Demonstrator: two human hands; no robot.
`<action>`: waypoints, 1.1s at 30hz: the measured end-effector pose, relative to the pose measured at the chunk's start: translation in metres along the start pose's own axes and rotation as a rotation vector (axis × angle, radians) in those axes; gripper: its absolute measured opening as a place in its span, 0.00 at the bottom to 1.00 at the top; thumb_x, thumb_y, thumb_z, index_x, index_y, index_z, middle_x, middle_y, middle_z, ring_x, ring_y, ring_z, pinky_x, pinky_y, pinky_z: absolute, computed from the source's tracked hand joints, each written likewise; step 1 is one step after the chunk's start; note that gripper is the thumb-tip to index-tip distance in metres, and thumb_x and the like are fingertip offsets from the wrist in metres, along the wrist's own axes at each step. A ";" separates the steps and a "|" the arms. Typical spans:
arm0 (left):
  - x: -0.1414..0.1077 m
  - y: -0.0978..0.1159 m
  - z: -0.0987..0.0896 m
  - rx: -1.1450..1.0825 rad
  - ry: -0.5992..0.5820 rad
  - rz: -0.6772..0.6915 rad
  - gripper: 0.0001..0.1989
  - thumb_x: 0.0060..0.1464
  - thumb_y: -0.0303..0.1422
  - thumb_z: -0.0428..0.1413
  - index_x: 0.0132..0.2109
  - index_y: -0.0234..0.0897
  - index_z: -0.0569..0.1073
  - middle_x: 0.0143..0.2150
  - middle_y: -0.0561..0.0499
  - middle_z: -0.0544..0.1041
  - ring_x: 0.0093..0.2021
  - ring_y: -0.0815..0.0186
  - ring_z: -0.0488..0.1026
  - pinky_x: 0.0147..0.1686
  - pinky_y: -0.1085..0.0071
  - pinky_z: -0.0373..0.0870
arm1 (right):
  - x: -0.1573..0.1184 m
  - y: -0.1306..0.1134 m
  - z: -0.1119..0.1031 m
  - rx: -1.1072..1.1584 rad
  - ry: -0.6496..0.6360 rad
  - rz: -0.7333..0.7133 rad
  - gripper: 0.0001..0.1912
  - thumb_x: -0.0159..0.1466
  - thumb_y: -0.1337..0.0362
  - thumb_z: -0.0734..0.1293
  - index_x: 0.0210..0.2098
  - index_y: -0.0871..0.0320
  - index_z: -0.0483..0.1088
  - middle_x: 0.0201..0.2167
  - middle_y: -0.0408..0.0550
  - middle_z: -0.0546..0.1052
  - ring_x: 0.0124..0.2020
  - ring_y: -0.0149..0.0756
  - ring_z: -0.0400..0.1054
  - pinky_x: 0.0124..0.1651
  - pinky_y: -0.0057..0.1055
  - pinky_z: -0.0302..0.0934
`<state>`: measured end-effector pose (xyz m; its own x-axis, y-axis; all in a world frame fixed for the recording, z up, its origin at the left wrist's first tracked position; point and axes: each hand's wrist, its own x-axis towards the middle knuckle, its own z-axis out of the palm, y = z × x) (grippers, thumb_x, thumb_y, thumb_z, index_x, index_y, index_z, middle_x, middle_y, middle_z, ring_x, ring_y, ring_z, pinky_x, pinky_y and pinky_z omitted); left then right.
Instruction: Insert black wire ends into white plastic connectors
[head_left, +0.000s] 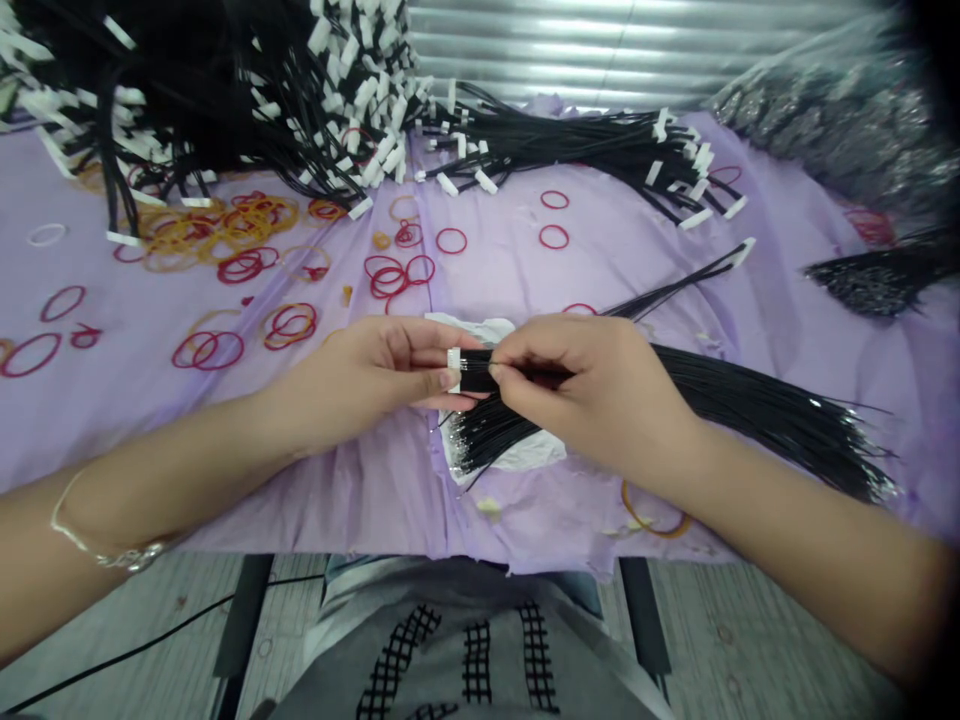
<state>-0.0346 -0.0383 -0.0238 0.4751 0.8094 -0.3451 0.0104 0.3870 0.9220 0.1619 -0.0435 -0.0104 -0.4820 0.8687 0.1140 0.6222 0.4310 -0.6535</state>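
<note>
A small white rectangular plastic connector (454,358) with thin black wires (474,372) is pinched between the left hand's (401,365) thumb and fingers, above the purple cloth (510,240). The right hand (592,380) pinches at the wires just beside it; its fingertips hide exactly what they grip. It also covers part of the loose, silver-tipped black wire bundle (765,405) below. Upper left, a dark heap of white-ended black cables (300,130) runs out of view.

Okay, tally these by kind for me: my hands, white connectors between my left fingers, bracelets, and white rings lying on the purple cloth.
Hands: 2, left hand and right hand
White connector: 1
Bracelet: 1
White ring: 1
Total: 5
</note>
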 end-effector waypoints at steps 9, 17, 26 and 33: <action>0.002 0.002 0.001 -0.041 0.027 -0.044 0.13 0.50 0.20 0.58 0.44 0.35 0.76 0.35 0.50 0.80 0.39 0.67 0.78 0.46 0.68 0.75 | 0.001 0.003 0.002 -0.080 0.033 0.001 0.07 0.60 0.65 0.62 0.28 0.58 0.70 0.25 0.44 0.73 0.26 0.30 0.64 0.31 0.28 0.54; 0.001 0.000 0.001 -0.035 -0.001 -0.036 0.13 0.50 0.21 0.59 0.44 0.36 0.76 0.33 0.53 0.80 0.38 0.67 0.78 0.47 0.67 0.74 | 0.003 0.002 0.001 -0.110 -0.008 0.014 0.09 0.61 0.68 0.61 0.26 0.59 0.68 0.24 0.43 0.72 0.26 0.28 0.62 0.31 0.27 0.52; 0.003 -0.001 0.001 -0.032 -0.008 -0.002 0.13 0.50 0.21 0.58 0.44 0.34 0.76 0.35 0.52 0.81 0.40 0.66 0.78 0.46 0.66 0.75 | 0.004 0.009 0.004 -0.089 0.025 -0.078 0.07 0.61 0.68 0.63 0.26 0.60 0.69 0.24 0.41 0.71 0.26 0.26 0.61 0.31 0.25 0.52; 0.003 -0.001 0.000 -0.021 0.003 0.014 0.14 0.50 0.20 0.57 0.43 0.37 0.77 0.30 0.55 0.80 0.36 0.68 0.78 0.46 0.66 0.75 | 0.004 0.007 0.008 -0.094 0.053 -0.070 0.07 0.60 0.69 0.64 0.26 0.61 0.70 0.23 0.41 0.71 0.25 0.26 0.60 0.31 0.25 0.51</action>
<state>-0.0331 -0.0366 -0.0252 0.4724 0.8162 -0.3328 -0.0144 0.3847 0.9229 0.1596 -0.0390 -0.0205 -0.4946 0.8462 0.1985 0.6443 0.5102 -0.5697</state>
